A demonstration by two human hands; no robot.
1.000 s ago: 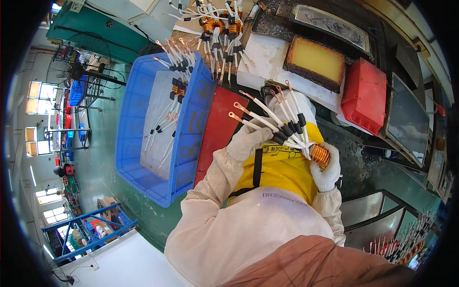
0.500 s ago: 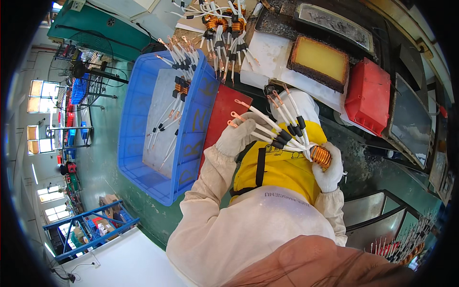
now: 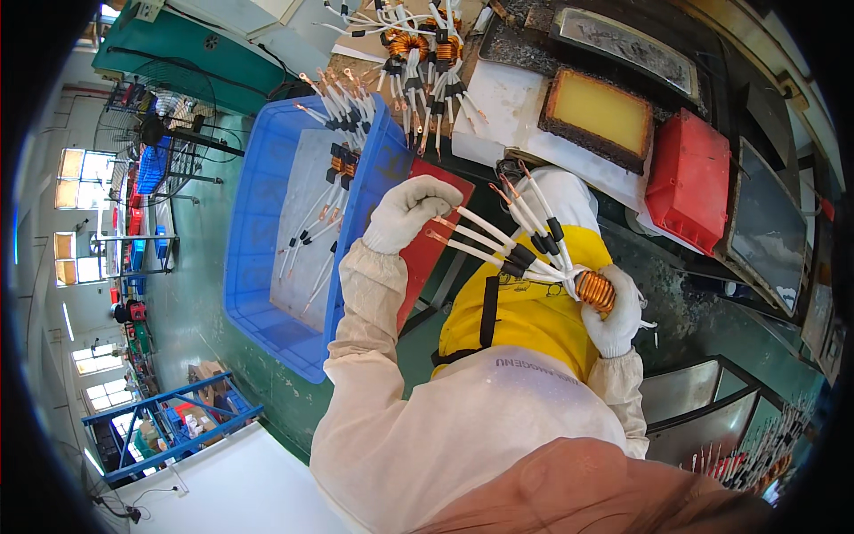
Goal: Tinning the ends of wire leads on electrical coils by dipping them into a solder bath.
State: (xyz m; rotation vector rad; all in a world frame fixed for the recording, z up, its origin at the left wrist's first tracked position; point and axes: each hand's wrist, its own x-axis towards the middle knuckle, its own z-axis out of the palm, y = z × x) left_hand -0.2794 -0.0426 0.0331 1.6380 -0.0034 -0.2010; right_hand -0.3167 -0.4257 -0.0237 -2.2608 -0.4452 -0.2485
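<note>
My right hand (image 3: 614, 311), in a white glove, is closed around a toroidal coil (image 3: 594, 292) wound with copper wire. White leads (image 3: 494, 233) with black sleeves fan out from the coil to bare copper lugs. One bundle points left and another (image 3: 538, 214) points up and away. My left hand (image 3: 405, 215), also gloved, has its fingers curled beside the lug tips of the left bundle. Whether a lug is pinched between those fingers is hidden. The coil and leads are held above my yellow apron (image 3: 525, 316).
At left stands a blue crate (image 3: 276, 343) holding similar coils, with a red panel (image 3: 422, 276) beside it. More coils (image 3: 409, 44) lie on the bench ahead. A tray of yellow material (image 3: 596, 116) and a red bin (image 3: 685, 182) sit ahead right. A fan (image 3: 156, 129) stands far left.
My left hand has moved left and up, out from among the lugs to beside their tips, its fingers now curled. My right hand still holds the coil in nearly the same place.
</note>
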